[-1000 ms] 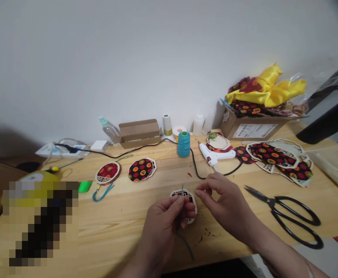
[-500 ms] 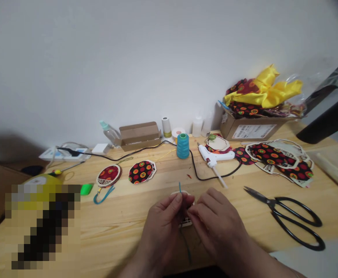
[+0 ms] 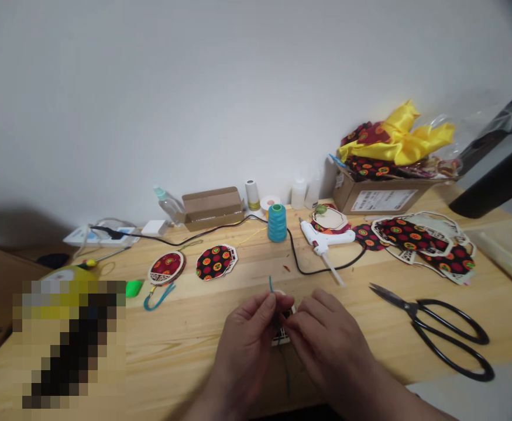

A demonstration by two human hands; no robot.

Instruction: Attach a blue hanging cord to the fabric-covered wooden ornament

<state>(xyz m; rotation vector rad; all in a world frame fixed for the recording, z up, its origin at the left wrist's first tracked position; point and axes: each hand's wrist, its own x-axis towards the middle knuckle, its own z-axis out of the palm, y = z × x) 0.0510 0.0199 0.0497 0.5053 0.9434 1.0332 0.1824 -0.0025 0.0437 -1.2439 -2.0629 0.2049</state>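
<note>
Close together at the front of the table, my left hand (image 3: 253, 324) and my right hand (image 3: 326, 330) pinch a teal cord (image 3: 270, 284). One short end rises above my left thumb and forefinger, while a longer tail hangs down between the wrists. My fingertips hide the middle of the cord. Partly covered below them lies a pale wooden frame (image 3: 281, 339) with a lattice cut-out. A cone of teal thread (image 3: 277, 223) stands beyond my hands. Big black-handled scissors (image 3: 431, 324) lie right of my right hand, blades part-way open.
A white glue gun (image 3: 326, 237) trails a black cable. Patterned discs (image 3: 216, 262) lie left of the thread cone, and more framed pieces (image 3: 413, 234) are piled at right. A cardboard box (image 3: 382, 196) holds fabric. At the wall stands an open brown box (image 3: 214, 207).
The view has shifted slightly. My hands keep their pinch on the cord, and its upper end leans a little more to the left.
</note>
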